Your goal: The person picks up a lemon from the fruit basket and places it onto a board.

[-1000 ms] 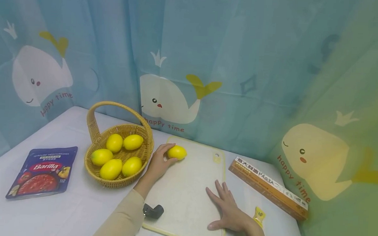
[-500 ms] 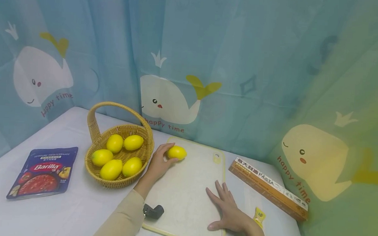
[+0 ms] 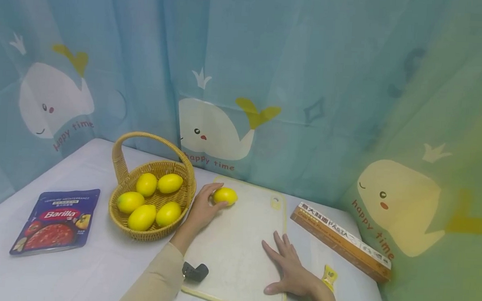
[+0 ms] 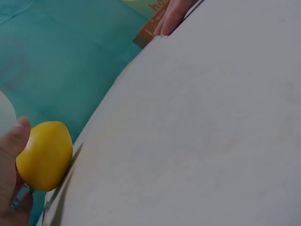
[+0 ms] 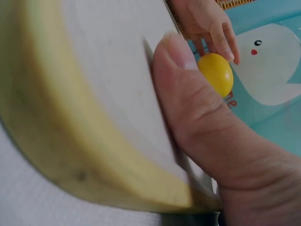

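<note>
At the far end of a white cutting board [image 3: 236, 245] with a yellow rim, my left hand [image 3: 202, 207] holds a yellow lemon [image 3: 226, 196] between thumb and fingers. The left wrist view shows this lemon [image 4: 46, 155] low over the board's surface, gripped from one side. My right hand [image 3: 289, 269] lies with fingers spread on the board's right side, holding nothing. Up close in the right wrist view, its thumb [image 5: 197, 108] rests along the board near the thick yellow edge [image 5: 61, 103].
Left of the board stands a wicker basket [image 3: 150, 234] with several lemons inside and a tall handle. A blue Barilla pouch [image 3: 57, 220] lies farther left. To the right are a long pasta box [image 3: 340, 242] and a small yellow packet [image 3: 329, 277]. A printed curtain [image 3: 310, 72] hangs behind the table.
</note>
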`<move>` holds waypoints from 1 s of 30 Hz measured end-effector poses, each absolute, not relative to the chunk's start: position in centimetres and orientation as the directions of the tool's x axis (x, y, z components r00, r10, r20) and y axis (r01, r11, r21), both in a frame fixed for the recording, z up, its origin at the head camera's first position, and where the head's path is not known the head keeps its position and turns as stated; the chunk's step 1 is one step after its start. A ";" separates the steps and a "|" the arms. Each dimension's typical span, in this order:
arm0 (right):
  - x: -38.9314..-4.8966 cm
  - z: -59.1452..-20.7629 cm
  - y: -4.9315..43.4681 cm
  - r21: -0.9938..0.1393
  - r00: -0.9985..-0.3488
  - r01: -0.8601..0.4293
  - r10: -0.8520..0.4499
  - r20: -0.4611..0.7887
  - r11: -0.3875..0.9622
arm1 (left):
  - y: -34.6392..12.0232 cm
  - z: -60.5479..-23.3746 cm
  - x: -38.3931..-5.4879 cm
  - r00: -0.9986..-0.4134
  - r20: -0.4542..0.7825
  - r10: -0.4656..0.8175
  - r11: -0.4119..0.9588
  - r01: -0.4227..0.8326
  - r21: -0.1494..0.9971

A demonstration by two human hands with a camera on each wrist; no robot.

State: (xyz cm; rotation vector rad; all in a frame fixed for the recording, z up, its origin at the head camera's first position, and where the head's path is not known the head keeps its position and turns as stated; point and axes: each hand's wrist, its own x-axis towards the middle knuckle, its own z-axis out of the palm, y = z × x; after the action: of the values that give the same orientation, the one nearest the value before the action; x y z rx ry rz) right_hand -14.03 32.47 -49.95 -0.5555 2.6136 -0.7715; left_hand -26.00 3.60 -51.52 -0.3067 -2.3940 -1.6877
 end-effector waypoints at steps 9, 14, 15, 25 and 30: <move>-13.9 -49.9 32.3 -0.572 -0.858 -0.274 -0.465 -0.218 0.773 | 3.6 -50.2 -25.3 -0.963 0.259 0.067 0.349 0.266 0.898; -13.8 -49.7 32.3 -0.569 -0.858 -0.271 -0.463 -0.223 0.776 | 3.8 -49.2 -24.9 -0.962 0.251 0.105 0.370 0.272 0.888; -13.8 -49.7 32.3 -0.567 -0.859 -0.269 -0.460 -0.225 0.779 | 3.9 -48.9 -24.7 -0.959 0.260 0.115 0.375 0.284 0.882; -13.9 -50.0 32.6 -0.551 -0.857 -0.279 -0.463 -0.226 0.787 | 4.0 -45.3 -22.3 -0.918 0.341 0.202 0.407 0.395 0.823; -14.1 -50.4 32.6 -0.542 -0.858 -0.285 -0.463 -0.224 0.791 | 3.6 -43.3 -20.8 -0.875 0.396 0.278 0.390 0.480 0.786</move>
State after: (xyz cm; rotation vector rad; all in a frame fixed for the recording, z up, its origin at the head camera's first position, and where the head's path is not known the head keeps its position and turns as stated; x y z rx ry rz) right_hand -14.09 32.56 -50.44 -0.5692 2.6344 -0.7182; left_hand -20.77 3.57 -43.34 -0.6766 -2.4458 -1.4854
